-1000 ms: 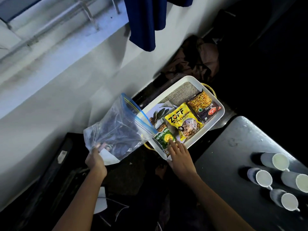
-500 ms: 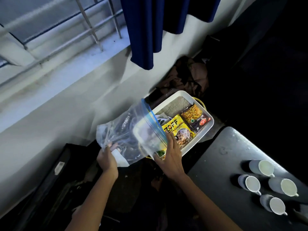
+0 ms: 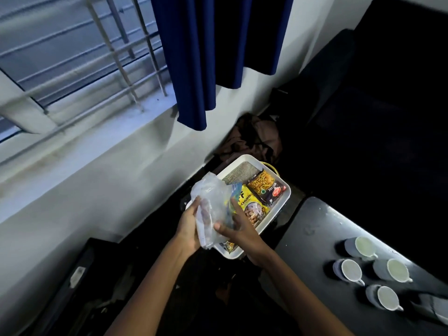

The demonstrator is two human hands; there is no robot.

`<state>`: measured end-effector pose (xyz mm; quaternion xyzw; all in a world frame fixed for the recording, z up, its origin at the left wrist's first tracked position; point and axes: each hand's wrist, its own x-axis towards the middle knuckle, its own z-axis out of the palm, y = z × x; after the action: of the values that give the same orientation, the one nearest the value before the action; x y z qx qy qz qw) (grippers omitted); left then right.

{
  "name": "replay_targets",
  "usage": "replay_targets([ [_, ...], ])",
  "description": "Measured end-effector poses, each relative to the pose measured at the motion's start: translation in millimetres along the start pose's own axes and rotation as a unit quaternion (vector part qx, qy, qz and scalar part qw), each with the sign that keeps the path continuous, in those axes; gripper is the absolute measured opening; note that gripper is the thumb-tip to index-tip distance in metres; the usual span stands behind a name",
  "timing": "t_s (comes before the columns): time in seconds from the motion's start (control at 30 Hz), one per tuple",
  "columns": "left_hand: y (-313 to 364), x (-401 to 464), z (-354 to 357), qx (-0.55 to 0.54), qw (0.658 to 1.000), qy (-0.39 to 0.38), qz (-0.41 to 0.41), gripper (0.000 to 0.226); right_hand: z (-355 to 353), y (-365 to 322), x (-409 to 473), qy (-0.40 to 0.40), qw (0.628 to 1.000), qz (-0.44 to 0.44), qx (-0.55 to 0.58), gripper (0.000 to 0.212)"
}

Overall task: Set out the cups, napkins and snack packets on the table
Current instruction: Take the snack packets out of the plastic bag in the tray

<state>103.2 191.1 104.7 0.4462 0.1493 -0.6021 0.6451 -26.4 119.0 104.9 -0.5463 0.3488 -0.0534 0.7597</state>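
Both hands hold a crumpled clear plastic bag [image 3: 211,204] over the near end of a white tray [image 3: 283,202]; the left hand [image 3: 188,225] grips the bag's left side with fingers curled behind the film, and the right hand [image 3: 238,229] clasps its right side, thumb across the front and fingers spread behind. What lies inside the bag is hard to make out through the creased plastic; something pale shows at its lower edge. The bag and hands cover much of the tray, so only part of its load can be seen: a yellow snack packet [image 3: 252,206] with its left lettering hidden, a dark packet [image 3: 266,187] showing orange-yellow snack beside it toward the far end, a grey woven patch [image 3: 242,173] at the far end, and a scrap of another packet [image 3: 229,246] peeping out under the right wrist. The tray sits low, just beside a dark table [image 3: 315,226] whose far and right edges are cut off by the frame. Four cups [image 3: 371,265] stand on the table in a cluster at the right, all upright with pale insides. A brownish bundle [image 3: 254,137] lies beyond the tray against the wall, its nature unclear in the shadow. A blue curtain [image 3: 218,49] hangs above, cut off at the top, next to a barred window [image 3: 80,52]. The floor area at lower left is too dark to read
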Motion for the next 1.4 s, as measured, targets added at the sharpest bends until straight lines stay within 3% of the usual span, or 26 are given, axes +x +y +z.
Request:
replay_targets([
  [0.17,-6,-1,8,0.022,1.0,-0.002,0.002,0.055,3,-7,-9,0.052,0.998,0.011,0.036,0.059],
  [0.3,-16,-4,14,0.107,0.99,0.069,0.059,0.038,5,-7,-13,0.101,0.995,0.01,-0.012,0.048],
  [0.43,-10,-10,22,0.294,0.921,0.159,0.202,0.015,-1,-2,-17,0.179,0.983,-0.004,-0.04,0.041],
  [0.53,-4,-20,22,0.349,0.869,0.196,0.289,0.057,-13,1,-20,0.24,0.97,-0.025,-0.032,0.038],
  [0.6,0,-29,22,0.463,0.763,0.207,0.4,0.078,-21,1,-22,0.273,0.96,-0.039,-0.044,0.038],
  [0.67,4,-34,22,0.6,0.604,0.175,0.494,0.089,-26,1,-26,0.293,0.954,-0.043,-0.049,0.04],
  [0.73,7,-39,27,0.698,0.476,0.145,0.515,0.093,-30,-1,-30,0.307,0.949,-0.046,-0.054,0.042],
  [0.77,6,-40,30,0.735,0.445,0.13,0.495,0.093,-31,-2,-33,0.311,0.947,-0.052,-0.058,0.043],
  [0.8,3,-40,34,0.764,0.441,0.11,0.458,0.094,-33,-3,-36,0.31,0.947,-0.06,-0.058,0.044],
  [0.83,-1,-39,38,0.783,0.461,0.084,0.41,0.097,-34,-4,-38,0.302,0.949,-0.069,-0.053,0.045],
  [0.93,-10,-38,43,0.768,0.563,0.013,0.306,0.12,-34,-9,-45,0.272,0.958,-0.088,-0.017,0.046],
  [1.03,-15,-40,45,0.723,0.645,-0.023,0.246,0.125,-35,-12,-51,0.245,0.965,-0.089,0.037,0.046],
  [1.1,-21,-42,48,0.702,0.674,-0.044,0.228,0.113,-35,-13,-54,0.221,0.968,-0.089,0.073,0.054],
  [1.2,-29,-41,54,0.681,0.682,-0.028,0.267,0.085,-36,-18,-59,0.201,0.968,-0.099,0.113,0.057],
  [1.27,-32,-39,57,0.633,0.724,-0.024,0.275,0.065,-38,-23,-62,0.187,0.969,-0.102,0.123,0.049],
  [1.33,-34,-36,56,0.587,0.757,-0.02,0.286,0.039,-37,-30,-66,0.174,0.973,-0.105,0.106,0.039],
  [1.4,-32,-32,52,0.573,0.761,0.007,0.303,0.028,-38,-37,-71,0.192,0.974,-0.113,0.035,0.037],
])
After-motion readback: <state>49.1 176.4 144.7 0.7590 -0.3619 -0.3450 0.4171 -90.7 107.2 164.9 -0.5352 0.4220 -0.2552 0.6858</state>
